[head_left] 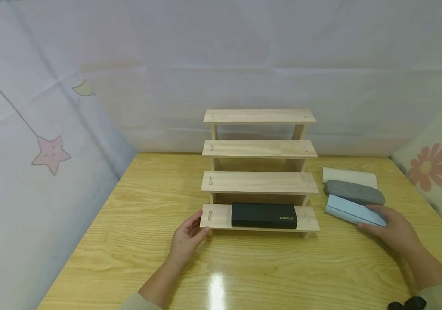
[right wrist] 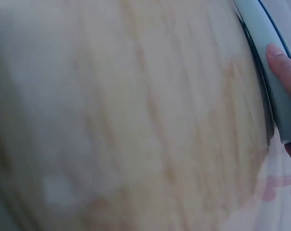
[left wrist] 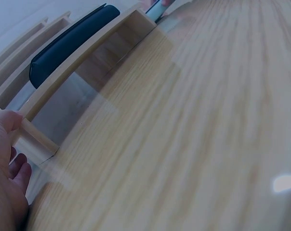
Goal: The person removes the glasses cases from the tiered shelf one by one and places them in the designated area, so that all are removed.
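Note:
A four-step wooden display rack stands on the table, and a black glasses case with gold lettering lies on its lowest shelf. My left hand holds the left end of that lowest shelf, thumb at the front corner; the left wrist view shows the thumb on the shelf's end. At the right, my right hand grips the right end of a light blue glasses case. In the right wrist view the thumb lies along the blue case, close over the wood.
Behind the blue case lie a grey glasses case and a cream-coloured case, side by side. A pale cloth backdrop rises behind the wooden table. A small black object shows by the right sleeve.

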Available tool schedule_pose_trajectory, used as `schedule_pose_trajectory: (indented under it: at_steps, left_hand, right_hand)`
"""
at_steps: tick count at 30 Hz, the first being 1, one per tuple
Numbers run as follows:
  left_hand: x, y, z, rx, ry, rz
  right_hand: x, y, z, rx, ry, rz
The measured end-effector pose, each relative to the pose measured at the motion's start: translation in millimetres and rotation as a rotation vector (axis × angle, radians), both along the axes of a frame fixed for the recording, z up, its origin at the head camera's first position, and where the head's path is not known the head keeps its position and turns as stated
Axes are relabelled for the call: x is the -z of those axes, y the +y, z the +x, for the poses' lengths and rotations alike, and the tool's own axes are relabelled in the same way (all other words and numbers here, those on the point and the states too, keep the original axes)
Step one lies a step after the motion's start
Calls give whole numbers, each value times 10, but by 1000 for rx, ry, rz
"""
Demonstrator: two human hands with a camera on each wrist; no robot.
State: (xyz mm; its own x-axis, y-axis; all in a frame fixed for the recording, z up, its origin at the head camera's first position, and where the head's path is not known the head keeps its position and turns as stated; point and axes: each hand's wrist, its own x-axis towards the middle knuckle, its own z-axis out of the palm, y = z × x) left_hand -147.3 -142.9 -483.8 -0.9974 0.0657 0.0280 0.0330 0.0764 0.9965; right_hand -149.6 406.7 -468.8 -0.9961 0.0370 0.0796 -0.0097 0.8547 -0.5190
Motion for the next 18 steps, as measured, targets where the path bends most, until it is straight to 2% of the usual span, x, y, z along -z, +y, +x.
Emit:
schedule_pose_trajectory:
  at_steps: [12, 18]
  left_hand:
    - [-5, 7, -5, -10, -3, -22]
    - [-11, 7, -6, -8, -11, -13]
  right_hand:
    - [69, 39, -7, -10, 41, 22]
    - [82, 59, 1, 39, 84, 29]
